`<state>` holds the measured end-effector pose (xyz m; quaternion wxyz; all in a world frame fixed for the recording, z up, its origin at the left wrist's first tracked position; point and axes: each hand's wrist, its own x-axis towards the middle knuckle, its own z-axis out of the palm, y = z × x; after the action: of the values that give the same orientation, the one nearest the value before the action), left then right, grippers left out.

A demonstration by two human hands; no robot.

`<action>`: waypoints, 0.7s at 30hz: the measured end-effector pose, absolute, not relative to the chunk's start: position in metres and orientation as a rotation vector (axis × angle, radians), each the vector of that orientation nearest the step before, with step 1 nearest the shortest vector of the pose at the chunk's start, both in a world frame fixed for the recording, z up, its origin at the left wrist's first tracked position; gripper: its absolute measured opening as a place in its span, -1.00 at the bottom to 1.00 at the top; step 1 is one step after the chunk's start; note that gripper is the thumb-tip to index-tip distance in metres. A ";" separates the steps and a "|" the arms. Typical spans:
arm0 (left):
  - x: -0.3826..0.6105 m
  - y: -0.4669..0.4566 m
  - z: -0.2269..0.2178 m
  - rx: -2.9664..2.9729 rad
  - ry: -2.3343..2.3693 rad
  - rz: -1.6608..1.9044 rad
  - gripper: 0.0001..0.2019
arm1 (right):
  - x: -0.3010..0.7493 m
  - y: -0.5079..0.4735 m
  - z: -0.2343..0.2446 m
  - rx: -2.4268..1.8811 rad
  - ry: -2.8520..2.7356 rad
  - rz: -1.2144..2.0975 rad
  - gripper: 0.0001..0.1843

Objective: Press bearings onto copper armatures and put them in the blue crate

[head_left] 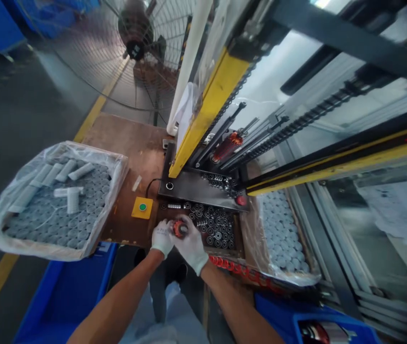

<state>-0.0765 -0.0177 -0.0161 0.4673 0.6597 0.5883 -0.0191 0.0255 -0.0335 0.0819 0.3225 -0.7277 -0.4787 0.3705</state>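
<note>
In front of my body, a motor armature (180, 229) with red-orange windings and a shaft end pointing toward me is held between my hands. My right hand (192, 246), in a white glove, wraps around its side. Also gloved, my left hand (161, 237) has its fingers closed against the armature's left side; whether a small part is pinched there is hidden. Just beyond and to the right lies a tray of bearings (219, 227), many of them loose rings. Another armature (227, 145) stands in the press fixture (203, 188) behind the tray.
Yellow guard bars (208, 105) frame the press. A yellow box with a green button (142, 207) sits left of my hands. Boxes of grey-white cylinders stand left (124, 167) and right (285, 234). Blue bins (70, 291) lie below; a large fan (135, 33) stands behind.
</note>
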 end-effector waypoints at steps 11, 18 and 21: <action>-0.068 -0.027 -0.005 1.704 1.586 -0.035 -0.61 | 0.035 -0.037 0.090 -1.884 -1.266 1.034 -0.50; -0.069 -0.028 -0.001 1.553 1.493 0.096 -0.62 | 0.086 -0.082 0.068 -1.682 -0.340 0.991 -0.59; -0.064 -0.035 0.008 1.168 1.303 0.393 -0.46 | 0.106 -0.098 0.057 -1.421 0.191 1.085 -0.61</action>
<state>-0.0645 -0.0351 0.0077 0.6241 0.5087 0.5677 0.1714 0.1061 -0.0980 0.0573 0.6224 -0.6187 0.0832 0.4722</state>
